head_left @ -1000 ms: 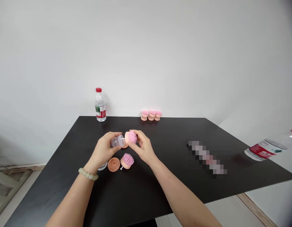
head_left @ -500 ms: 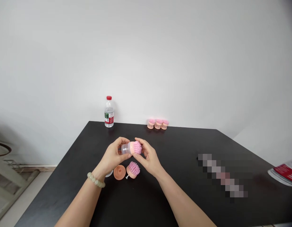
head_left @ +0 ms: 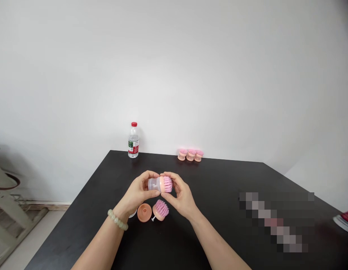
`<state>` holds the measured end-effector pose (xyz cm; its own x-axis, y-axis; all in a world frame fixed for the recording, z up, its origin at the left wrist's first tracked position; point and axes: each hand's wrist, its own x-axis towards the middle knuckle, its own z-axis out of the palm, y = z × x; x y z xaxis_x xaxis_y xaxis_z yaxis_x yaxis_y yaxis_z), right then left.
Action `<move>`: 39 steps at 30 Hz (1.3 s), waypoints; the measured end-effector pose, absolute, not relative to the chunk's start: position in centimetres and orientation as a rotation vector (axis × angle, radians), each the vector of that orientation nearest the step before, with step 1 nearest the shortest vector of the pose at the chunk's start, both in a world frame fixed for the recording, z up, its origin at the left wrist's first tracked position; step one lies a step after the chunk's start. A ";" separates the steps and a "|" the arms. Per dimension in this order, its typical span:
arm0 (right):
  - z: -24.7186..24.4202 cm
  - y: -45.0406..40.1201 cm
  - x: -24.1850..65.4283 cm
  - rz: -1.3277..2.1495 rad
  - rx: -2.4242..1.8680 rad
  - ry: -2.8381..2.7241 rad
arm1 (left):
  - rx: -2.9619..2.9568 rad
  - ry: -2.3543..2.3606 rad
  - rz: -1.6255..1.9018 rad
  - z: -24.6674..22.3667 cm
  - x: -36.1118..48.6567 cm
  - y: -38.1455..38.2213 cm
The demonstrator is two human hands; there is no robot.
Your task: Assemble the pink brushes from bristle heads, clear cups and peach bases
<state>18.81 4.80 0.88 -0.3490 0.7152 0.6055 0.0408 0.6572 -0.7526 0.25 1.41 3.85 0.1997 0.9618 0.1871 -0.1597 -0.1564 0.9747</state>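
Note:
Between my hands, above the table, a scrub brush (head_left: 161, 184) lies on its side, its pink bristles to the right and a clear plastic body to the left. My left hand (head_left: 138, 192) wraps fingers and thumb around the clear body. On the peach collar and bristle end, my right hand (head_left: 181, 195) closes with thumb and fingertips. Below them on the table rest a peach round cap (head_left: 144, 213) and a bristle head (head_left: 161, 210) tilted over, a small white stem sticking out of it. A white round piece (head_left: 133, 214) is mostly hidden behind my left wrist.
Three small pink brushes (head_left: 190, 155) stand in a row at the back edge of the black table (head_left: 219, 187), by the wall. A water bottle (head_left: 133, 140) stands back left. A blurred-out item (head_left: 272, 223) lies to the right, and a red-and-white object (head_left: 344, 221) sits at the right edge.
The whole view has shifted, so everything appears slightly lower and to the right. My right fingers have shifted a little around the bristle end; both hands still hold the brush.

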 end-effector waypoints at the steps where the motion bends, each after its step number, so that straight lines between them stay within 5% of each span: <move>1: 0.9 4.8 18.8 0.775 -0.605 -1.823 | 1.311 0.851 1.236 3.9 0.2 1.4; 23: 1.7 4.4 18.9 0.575 -0.567 -1.937 | 1.208 0.778 1.181 3.7 0.2 1.3; 29: 0.3 5.4 19.1 0.830 -0.858 -1.844 | 1.245 0.781 1.215 3.5 0.5 1.4; 39: 0.5 5.3 18.8 0.924 -0.709 -1.765 | 1.153 0.854 1.314 2.9 0.4 1.8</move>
<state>18.84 5.29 0.45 -0.3468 0.7987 0.4917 0.0511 0.5395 -0.8404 0.44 1.77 2.93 0.1141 0.9838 0.1380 -0.2733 -0.1024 0.9565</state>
